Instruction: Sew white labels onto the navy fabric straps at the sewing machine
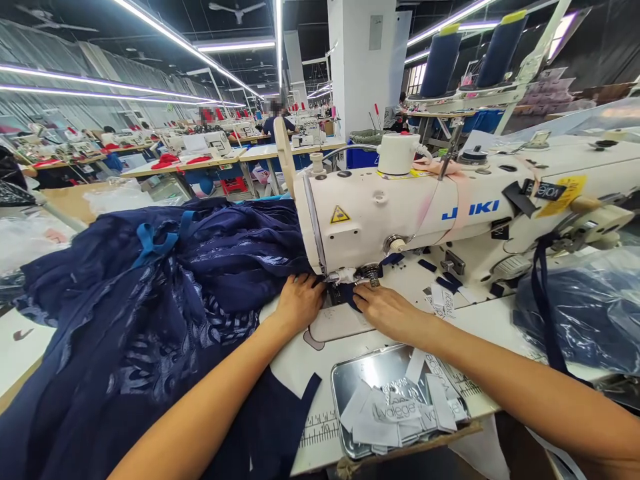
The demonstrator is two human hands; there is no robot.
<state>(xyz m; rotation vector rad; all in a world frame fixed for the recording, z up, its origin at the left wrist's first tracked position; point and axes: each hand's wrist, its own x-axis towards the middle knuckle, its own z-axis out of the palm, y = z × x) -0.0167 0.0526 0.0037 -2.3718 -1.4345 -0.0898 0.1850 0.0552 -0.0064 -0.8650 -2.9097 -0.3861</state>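
Observation:
A navy garment point(220, 287) with lace-like patterned parts lies heaped left of the white sewing machine point(370, 213). My left hand point(300, 303) is at the left of the needle area, fingers curled down on the garment's edge. From the other side, my right hand point(383, 308) pinches a small navy part of the cloth close to the presser foot point(341, 277). Both hands are closed, their fingertips partly hidden by cloth and machine. A bright blue ribbon point(156, 241) rests on top of the heap. The stitching point itself is too dark to make out.
In front stands a metal tray point(336, 400) with several white printed labels point(395, 413). Navy scraps point(445, 283) and labels lie under the machine arm. A plastic-bagged navy bundle point(585, 313) is at right. Thread cones point(440, 63) stand above; people and sewing tables fill the background.

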